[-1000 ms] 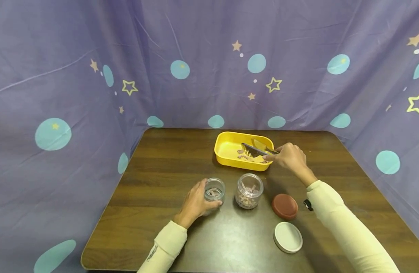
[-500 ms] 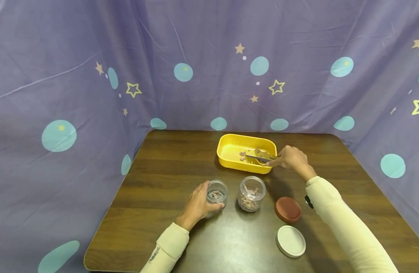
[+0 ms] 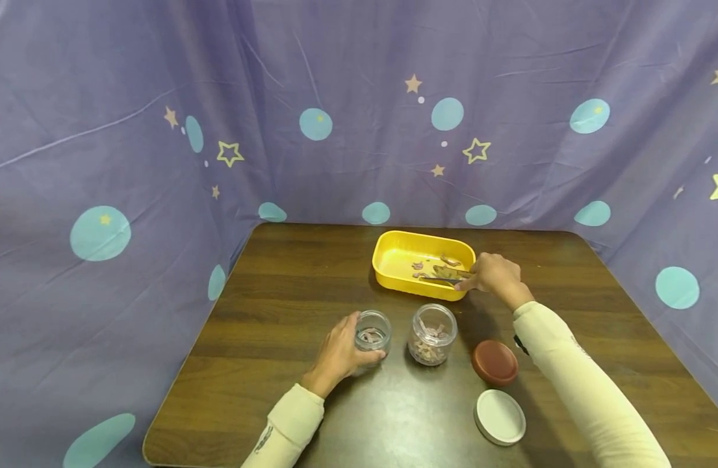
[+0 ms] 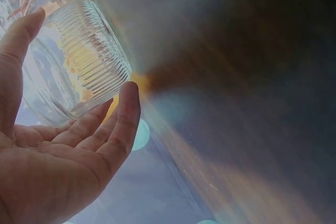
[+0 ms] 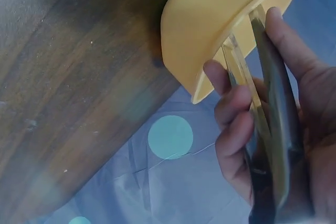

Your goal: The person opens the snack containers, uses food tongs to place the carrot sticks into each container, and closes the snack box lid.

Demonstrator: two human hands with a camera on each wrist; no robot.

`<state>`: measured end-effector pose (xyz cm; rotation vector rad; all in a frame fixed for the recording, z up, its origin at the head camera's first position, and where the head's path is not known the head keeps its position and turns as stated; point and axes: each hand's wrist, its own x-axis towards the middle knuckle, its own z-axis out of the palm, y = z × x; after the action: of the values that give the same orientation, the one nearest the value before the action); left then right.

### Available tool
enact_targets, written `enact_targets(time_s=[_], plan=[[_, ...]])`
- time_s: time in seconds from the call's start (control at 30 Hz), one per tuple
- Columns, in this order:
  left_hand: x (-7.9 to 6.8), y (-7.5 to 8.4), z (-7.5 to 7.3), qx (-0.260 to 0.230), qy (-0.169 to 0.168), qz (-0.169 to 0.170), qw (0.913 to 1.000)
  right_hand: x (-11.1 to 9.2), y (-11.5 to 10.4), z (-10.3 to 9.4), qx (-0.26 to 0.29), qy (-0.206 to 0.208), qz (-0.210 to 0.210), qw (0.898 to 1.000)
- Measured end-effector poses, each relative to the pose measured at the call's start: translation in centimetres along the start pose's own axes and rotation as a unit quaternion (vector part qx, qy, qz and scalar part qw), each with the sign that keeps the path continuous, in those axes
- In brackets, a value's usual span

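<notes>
My left hand holds a small ribbed glass jar by its side, thumb on one side and fingers on the other. A few pale pinkish strips lie at the bottom of this jar. My right hand grips a pair of metal tongs, thumb on one arm and curled fingers on the other. The tongs' ends reach over the rim of a yellow tray and down inside it. Scattered pinkish-brown pieces lie on the tray's floor; whether the tongs pinch any cannot be made out.
A second, fuller glass jar with similar strips stands right of the held jar. A reddish-brown lid and a white lid lie on the wooden table to the right. A patterned purple curtain hangs behind.
The tongs have dropped lower into the tray, their arms coming closer together, and the right hand has moved slightly. The left hand stays on its jar. The whole view has shifted a little.
</notes>
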<state>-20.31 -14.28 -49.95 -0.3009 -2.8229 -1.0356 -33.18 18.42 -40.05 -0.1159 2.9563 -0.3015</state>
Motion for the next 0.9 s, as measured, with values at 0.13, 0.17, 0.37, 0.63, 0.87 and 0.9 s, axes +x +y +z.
enact_targets(time_s=[0.13,0.17,0.37,0.63,0.87,0.9], plan=[[-0.1,0.0,0.0,0.000,0.006,0.007,1.0000,0.0,-0.1,0.5,-0.006,0.031,0.002,0.999],[-0.1,0.0,0.1,0.001,0.008,0.010,0.9999,0.1,0.0,0.7,-0.003,0.038,0.002,0.999],[0.0,-0.1,0.0,0.010,0.017,0.018,0.9996,0.4,-0.7,0.9,0.005,0.053,0.000,0.999],[0.1,0.0,-0.3,0.009,0.014,0.016,0.9997,0.6,-1.7,0.8,-0.018,0.057,-0.001,0.998],[-0.1,-0.1,0.0,0.006,0.012,0.017,0.9998,0.1,-0.9,1.7,0.014,0.065,-0.001,0.998],[-0.2,-0.1,0.0,0.006,0.013,0.020,0.9997,0.0,-0.8,1.8,0.021,0.068,0.000,0.997]])
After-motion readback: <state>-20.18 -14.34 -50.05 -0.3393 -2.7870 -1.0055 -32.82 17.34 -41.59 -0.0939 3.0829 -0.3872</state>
